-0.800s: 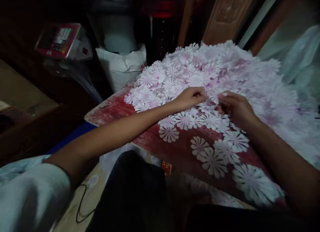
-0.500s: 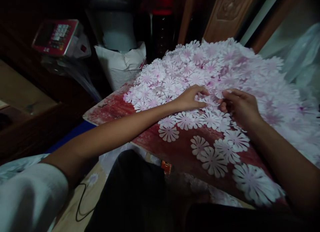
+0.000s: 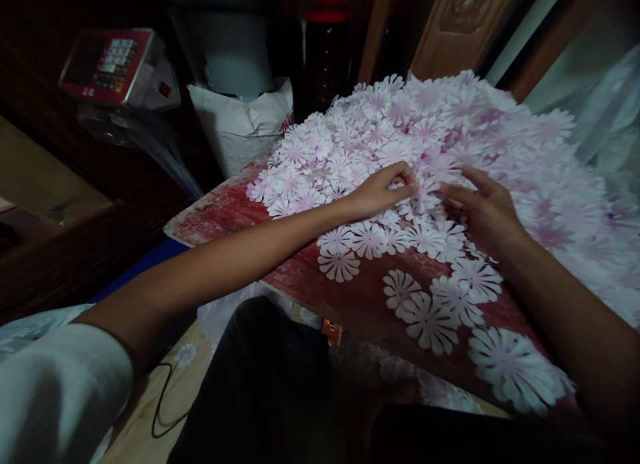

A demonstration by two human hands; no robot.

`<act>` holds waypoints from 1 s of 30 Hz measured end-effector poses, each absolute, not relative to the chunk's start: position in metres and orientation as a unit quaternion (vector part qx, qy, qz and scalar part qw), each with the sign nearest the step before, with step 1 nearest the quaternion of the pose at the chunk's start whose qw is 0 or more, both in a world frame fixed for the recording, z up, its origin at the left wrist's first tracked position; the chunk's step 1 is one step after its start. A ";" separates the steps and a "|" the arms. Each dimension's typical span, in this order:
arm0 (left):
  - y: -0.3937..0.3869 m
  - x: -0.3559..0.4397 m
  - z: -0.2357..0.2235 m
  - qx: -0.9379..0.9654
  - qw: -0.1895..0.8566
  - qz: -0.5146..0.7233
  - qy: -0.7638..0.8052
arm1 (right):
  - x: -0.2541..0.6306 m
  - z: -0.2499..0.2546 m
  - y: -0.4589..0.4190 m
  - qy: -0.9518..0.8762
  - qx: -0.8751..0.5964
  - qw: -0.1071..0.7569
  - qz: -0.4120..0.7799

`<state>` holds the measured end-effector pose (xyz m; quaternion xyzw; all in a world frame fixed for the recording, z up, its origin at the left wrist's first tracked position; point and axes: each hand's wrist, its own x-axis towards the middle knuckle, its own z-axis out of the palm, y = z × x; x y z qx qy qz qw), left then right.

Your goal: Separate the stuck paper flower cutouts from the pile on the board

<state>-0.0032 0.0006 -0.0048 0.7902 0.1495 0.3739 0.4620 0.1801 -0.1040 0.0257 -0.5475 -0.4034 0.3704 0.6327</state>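
Over the counter (image 3: 225,211), the left hand (image 3: 380,192) seems to pinch a flower cutout (image 3: 427,193); the right hand (image 3: 487,211) is loosely spread. A large heap (image 3: 450,127) apparently remains, nothing visibly finished.

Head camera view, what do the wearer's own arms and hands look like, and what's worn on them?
The left arm has a pale, loose short sleeve, with the forearm bare below it. On the right arm, the visible forearm is bare; no sleeve shows. The left hand and right hand are slim and ungloved, with no watch or bracelet visible.
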 end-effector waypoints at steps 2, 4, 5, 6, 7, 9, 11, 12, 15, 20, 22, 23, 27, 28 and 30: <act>-0.002 -0.003 -0.003 0.773 0.481 0.380 0.160 | 0.180 0.026 -0.105 -0.429 -0.551 0.608 0.379; -0.004 -0.004 -0.001 0.765 0.490 0.380 0.176 | 0.180 0.026 -0.107 -0.453 -0.552 0.587 0.383; -0.005 -0.003 0.000 0.764 0.487 0.381 0.182 | 0.179 0.027 -0.108 -0.458 -0.553 0.581 0.384; -0.005 -0.003 0.000 0.766 0.483 0.381 0.186 | 0.179 0.027 -0.108 -0.460 -0.555 0.576 0.385; -0.004 -0.003 0.000 0.769 0.477 0.382 0.186 | 0.178 0.027 -0.109 -0.460 -0.556 0.575 0.387; -0.002 -0.001 -0.001 0.776 0.469 0.383 0.176 | 0.179 0.027 -0.108 -0.461 -0.556 0.573 0.388; 0.001 0.000 -0.003 0.781 0.466 0.382 0.164 | 0.180 0.025 -0.107 -0.465 -0.555 0.572 0.385; 0.002 0.000 -0.003 0.782 0.466 0.381 0.159 | 0.181 0.024 -0.106 -0.463 -0.558 0.575 0.380; 0.002 -0.001 -0.005 0.784 0.466 0.382 0.152 | 0.185 0.020 -0.103 -0.446 -0.578 0.584 0.356; 0.002 -0.003 -0.005 0.784 0.462 0.387 0.145 | 0.186 0.019 -0.102 -0.455 -0.579 0.583 0.345; 0.002 -0.003 -0.004 0.788 0.459 0.382 0.149 | 0.185 0.021 -0.105 -0.472 -0.568 0.572 0.356; 0.002 -0.003 -0.004 0.791 0.456 0.380 0.151 | 0.184 0.023 -0.107 -0.480 -0.565 0.565 0.361; 0.000 -0.002 -0.003 0.797 0.448 0.375 0.157 | 0.180 0.026 -0.112 -0.495 -0.577 0.540 0.360; -0.001 -0.002 -0.002 0.797 0.448 0.373 0.157 | 0.180 0.025 -0.112 -0.496 -0.578 0.540 0.358; -0.002 -0.003 0.000 0.799 0.449 0.369 0.155 | 0.180 0.025 -0.111 -0.493 -0.574 0.547 0.359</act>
